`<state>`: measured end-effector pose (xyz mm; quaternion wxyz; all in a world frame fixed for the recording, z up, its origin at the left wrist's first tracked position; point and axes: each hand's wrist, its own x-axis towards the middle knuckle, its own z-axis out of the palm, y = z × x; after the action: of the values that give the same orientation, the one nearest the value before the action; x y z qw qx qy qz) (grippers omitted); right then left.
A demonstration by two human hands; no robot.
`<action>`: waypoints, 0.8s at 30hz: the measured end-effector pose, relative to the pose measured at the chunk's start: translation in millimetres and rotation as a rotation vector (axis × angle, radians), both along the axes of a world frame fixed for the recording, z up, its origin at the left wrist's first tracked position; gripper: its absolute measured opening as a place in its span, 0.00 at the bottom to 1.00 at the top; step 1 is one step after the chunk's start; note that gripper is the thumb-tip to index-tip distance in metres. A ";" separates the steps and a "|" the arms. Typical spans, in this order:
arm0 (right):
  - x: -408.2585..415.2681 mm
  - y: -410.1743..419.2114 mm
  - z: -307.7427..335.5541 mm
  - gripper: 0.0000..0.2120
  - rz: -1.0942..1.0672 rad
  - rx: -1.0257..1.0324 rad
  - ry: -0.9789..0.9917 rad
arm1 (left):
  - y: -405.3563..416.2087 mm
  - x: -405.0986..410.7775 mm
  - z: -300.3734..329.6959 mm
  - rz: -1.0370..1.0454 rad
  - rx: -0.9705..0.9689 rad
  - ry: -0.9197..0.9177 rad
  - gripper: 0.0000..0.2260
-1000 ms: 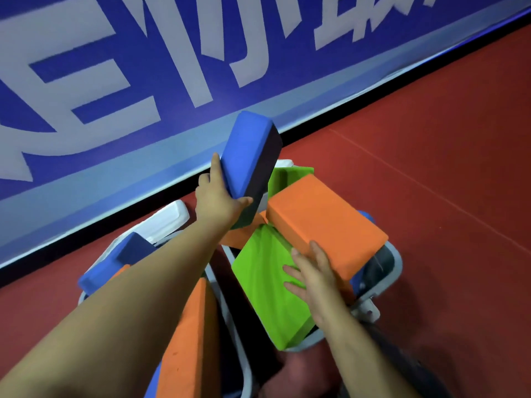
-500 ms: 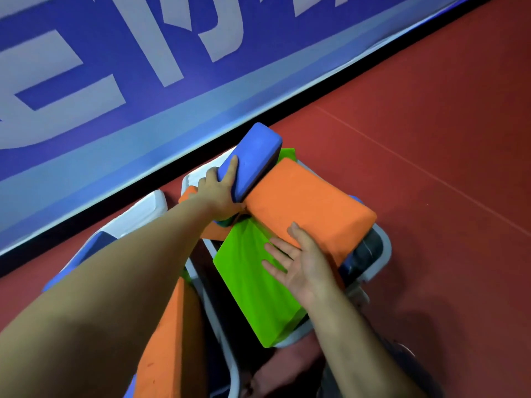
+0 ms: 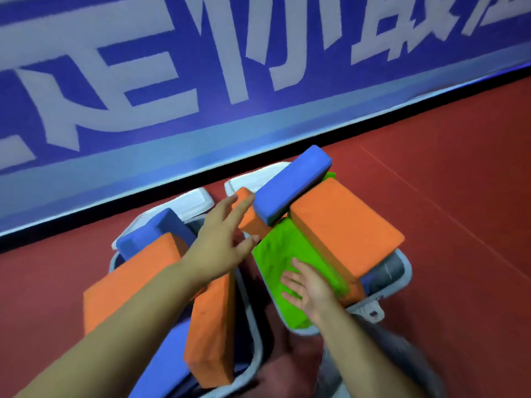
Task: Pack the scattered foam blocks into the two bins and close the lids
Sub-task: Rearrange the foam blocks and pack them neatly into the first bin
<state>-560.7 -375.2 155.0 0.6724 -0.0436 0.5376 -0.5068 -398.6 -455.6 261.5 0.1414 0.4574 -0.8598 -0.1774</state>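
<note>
Pressing green foam block [image 3: 290,254] under flat right hand [image 3: 309,288]; left hand [image 3: 221,245] spread, empty; light, squashy, best grasped across edges.

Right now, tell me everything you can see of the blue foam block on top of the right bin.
The blue foam block is a rounded-edged slab, matte and spongy-looking, with a lighter blue side face. It lies tilted across the top of the pile in the right bin, its far end raised toward the wall. It rests on the big orange block and a smaller orange block. Neither hand holds it; the left hand is open just beside it.
</note>
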 end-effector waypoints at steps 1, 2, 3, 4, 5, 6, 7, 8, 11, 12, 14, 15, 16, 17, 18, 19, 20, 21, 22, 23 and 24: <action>12.0 8.6 -5.9 0.11 0.082 0.029 0.041 | 21.4 20.8 1.0 0.020 0.000 0.025 0.35; 25.4 17.1 -9.6 0.12 0.181 0.050 0.082 | 42.3 43.5 0.7 0.069 0.003 0.055 0.33; 37.3 25.6 -13.7 0.12 0.281 0.069 0.120 | 61.9 65.1 -1.8 0.130 0.005 0.087 0.32; 48.9 34.5 -16.8 0.12 0.380 0.086 0.146 | 81.1 86.8 -6.4 0.199 0.017 0.117 0.31; 59.2 43.7 -19.4 0.12 0.475 0.104 0.165 | 100.8 106.9 -10.8 0.271 0.038 0.138 0.29; 68.7 51.4 -22.5 0.12 0.554 0.127 0.178 | 119.5 126.0 -16.9 0.331 0.064 0.153 0.27; 77.6 57.9 -25.0 0.13 0.616 0.150 0.193 | 137.0 144.2 -23.0 0.376 0.086 0.156 0.26; 85.7 63.5 -27.6 0.13 0.667 0.172 0.220 | 152.3 161.8 -30.2 0.408 0.095 0.145 0.25; 100.6 73.5 -32.4 0.17 0.762 0.247 0.362 | 183.5 202.5 -56.4 0.478 0.154 0.083 0.23; 104.0 74.7 -33.5 0.18 0.751 0.276 0.396 | 189.2 211.8 -66.7 0.488 0.213 0.061 0.22; 112.5 77.1 -36.4 0.18 0.669 0.344 0.418 | 194.5 225.0 -91.0 0.486 0.366 -0.015 0.23; 118.0 78.9 -39.7 0.18 0.610 0.383 0.400 | 195.5 228.9 -103.6 0.483 0.443 -0.057 0.24; 124.6 80.5 -43.2 0.19 0.546 0.420 0.366 | 196.0 230.6 -116.1 0.481 0.506 -0.086 0.24; 131.8 82.2 -47.7 0.20 0.481 0.450 0.321 | 195.9 230.9 -128.3 0.475 0.555 -0.105 0.24; 139.3 84.1 -51.8 0.22 0.409 0.473 0.269 | 195.2 229.8 -139.5 0.463 0.588 -0.120 0.25; 145.5 85.7 -57.2 0.22 0.334 0.492 0.218 | 194.6 228.4 -150.7 0.448 0.617 -0.133 0.26; 150.7 87.3 -63.3 0.22 0.261 0.509 0.174 | 194.4 226.8 -161.7 0.433 0.645 -0.141 0.27; 154.4 88.6 -70.7 0.22 0.192 0.522 0.134 | 195.1 225.9 -171.1 0.424 0.668 -0.149 0.29; 157.3 90.7 -78.2 0.24 0.134 0.532 0.095 | 197.0 225.5 -179.7 0.421 0.679 -0.170 0.32; 159.6 91.9 -85.6 0.26 0.092 0.529 0.055 | 200.8 225.9 -187.9 0.416 0.671 -0.215 0.34; 161.5 91.4 -90.0 0.27 0.072 0.513 0.019 | 205.0 226.3 -195.7 0.402 0.643 -0.278 0.36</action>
<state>-399.1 -283.8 65.0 0.6739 0.1046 0.6530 -0.3293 -172.3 -250.6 65.8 -0.0944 0.6570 -0.6649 -0.3426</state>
